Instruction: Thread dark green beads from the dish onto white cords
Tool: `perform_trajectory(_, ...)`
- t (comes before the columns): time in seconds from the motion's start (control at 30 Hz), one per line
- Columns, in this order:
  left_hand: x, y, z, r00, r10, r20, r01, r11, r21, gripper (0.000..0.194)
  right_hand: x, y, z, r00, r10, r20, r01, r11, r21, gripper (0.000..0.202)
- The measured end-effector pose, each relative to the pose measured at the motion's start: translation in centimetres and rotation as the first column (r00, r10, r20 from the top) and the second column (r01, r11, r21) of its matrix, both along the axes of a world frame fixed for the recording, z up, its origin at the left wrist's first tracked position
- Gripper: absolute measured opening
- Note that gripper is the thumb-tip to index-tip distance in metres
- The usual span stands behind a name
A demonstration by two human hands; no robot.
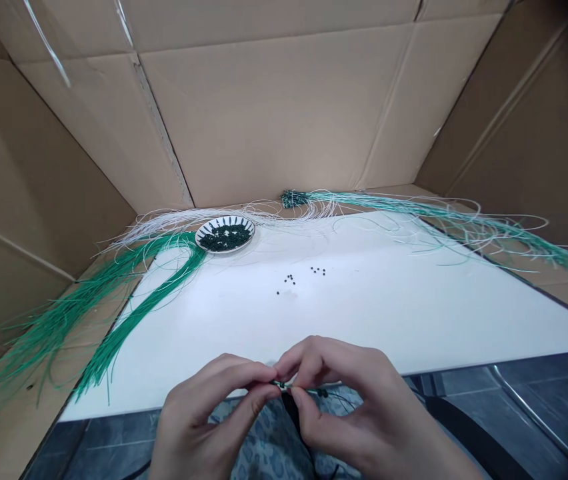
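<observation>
My left hand (pixel 224 407) and my right hand (pixel 337 393) meet at the table's front edge, fingertips nearly touching. Both are closed in a pinch on a small piece of green and white cord (pixel 282 385), mostly hidden by the fingers. Dark thin strands with a small dark bead (pixel 322 393) show under my right hand. Beyond the hands, several small black beads (pixel 290 279) lie loose on the white board (pixel 389 300). A striped-rim dish (pixel 249 225) farther back holds many dark green or black beads (pixel 227 237).
Green cords (pixel 134 320) spread over the board's left edge. White cords (pixel 164 220) run along the back. A bundle of green and white cords with a dark beaded end (pixel 294 198) stretches to the right. Cardboard walls (pixel 274 113) enclose the back and sides.
</observation>
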State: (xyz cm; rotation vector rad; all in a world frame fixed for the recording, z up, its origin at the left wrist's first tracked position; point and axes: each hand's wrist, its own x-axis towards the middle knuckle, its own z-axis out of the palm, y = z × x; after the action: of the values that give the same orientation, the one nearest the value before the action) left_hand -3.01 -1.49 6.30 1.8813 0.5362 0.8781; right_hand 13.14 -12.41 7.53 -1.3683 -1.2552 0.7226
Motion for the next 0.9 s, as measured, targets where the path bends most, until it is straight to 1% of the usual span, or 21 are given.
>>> perform_trajectory(0.17,-0.33,0.50,-0.36,0.998,-0.049,-0.033,0.053,0.990,0.130,0.029,0.51,0.25,0.61,0.998,0.067,-0.003,-0.067,0.996,-0.051,0.020)
perform_trajectory(0.33,-0.43,0.38,-0.41,0.998,-0.053,-0.038,0.059,0.983,0.176,0.030,0.57,0.38,0.81,0.998,0.070,-0.006,-0.070,0.996,-0.059,0.022)
perform_trajectory(0.43,-0.34,0.25,-0.25,0.998,-0.051,-0.030,0.055,0.988,0.144,0.029,0.55,0.37,0.84,0.997,0.071,-0.025,-0.072,0.995,-0.069,0.022)
perform_trajectory(0.6,-0.15,0.10,0.14,0.998,-0.059,-0.032,0.060,0.998,0.020,0.027,0.64,0.38,0.84,0.994,0.076,-0.082,-0.084,0.993,-0.089,0.021)
perform_trajectory(0.73,-0.21,-0.01,0.17,0.997,-0.074,-0.022,0.073,0.996,-0.048,0.030,0.73,0.34,0.74,0.991,0.076,-0.113,-0.087,0.991,-0.098,0.023)
perform_trajectory(0.83,-0.32,-0.01,0.06,0.997,-0.080,-0.011,0.079,0.995,-0.056,0.030,0.71,0.28,0.66,0.990,0.077,-0.122,-0.089,0.991,-0.099,0.025)
perform_trajectory(0.9,-0.34,-0.01,-0.01,0.997,-0.080,-0.020,0.079,0.996,-0.030,0.029,0.64,0.28,0.63,0.990,0.076,-0.115,-0.088,0.991,-0.105,0.026)
